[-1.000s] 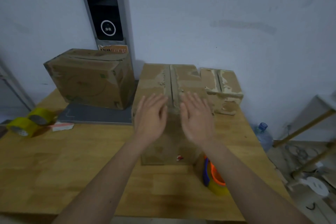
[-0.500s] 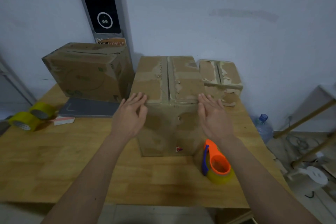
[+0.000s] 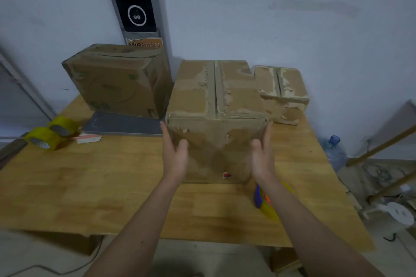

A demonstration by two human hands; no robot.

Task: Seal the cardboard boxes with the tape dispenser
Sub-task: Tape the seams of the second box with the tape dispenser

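From my head camera, I see my left hand (image 3: 174,155) flat against the left side of the worn brown cardboard box (image 3: 216,119) in the middle of the light wooden table (image 3: 90,186), fingers straight and thumb lying across the box's front face. My right hand (image 3: 262,153) mirrors it on the right side, fingers straight along the edge, thumb on the front. Both hands press the box between them; neither curls round anything. The box's top flaps are closed, with a strip of tape along the centre seam.

The tape dispenser, blue and orange with a yellowish roll (image 3: 266,203), lies on the table near the box's front right corner, partly hidden under my right forearm.

A second brown cardboard box with green print (image 3: 117,81) stands behind to the left on a flat grey slab (image 3: 121,125). A smaller torn cardboard box (image 3: 281,92) sits just beside the middle one on the right. Two yellowish tape rolls (image 3: 51,135) lie at the table's left edge.
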